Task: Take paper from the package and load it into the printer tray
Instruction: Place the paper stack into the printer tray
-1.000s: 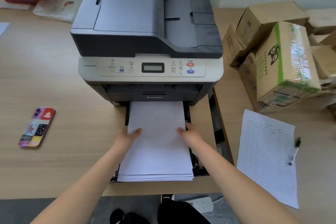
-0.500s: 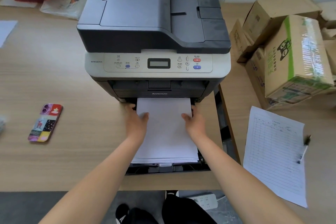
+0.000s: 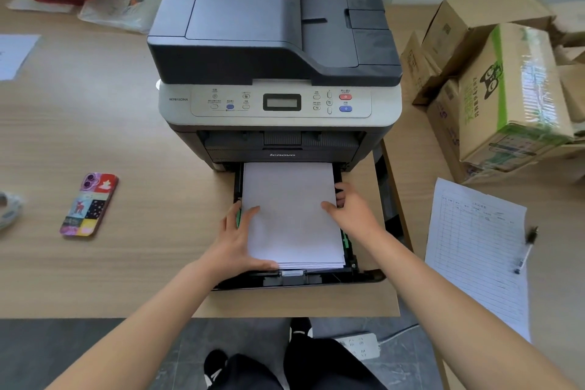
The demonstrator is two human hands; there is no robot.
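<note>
office | printer [image 3: 272,51]; desk [image 3: 95,123]; ruled form [image 3: 474,250]; cartons [image 3: 506,89]

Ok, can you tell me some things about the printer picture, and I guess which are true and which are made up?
1. Both hands are on the paper. True: the left hand and the right hand each rest on a side of the stack.
2. The tray is shut inside the printer. False: it is pulled out, with the paper lying in it.
3. The phone lies to the left of the printer. True.
4. The pen is in the right hand. False: it lies on the form on the table.
5. The boxes are stacked on top of the printer. False: they sit on the table to its right.
</note>
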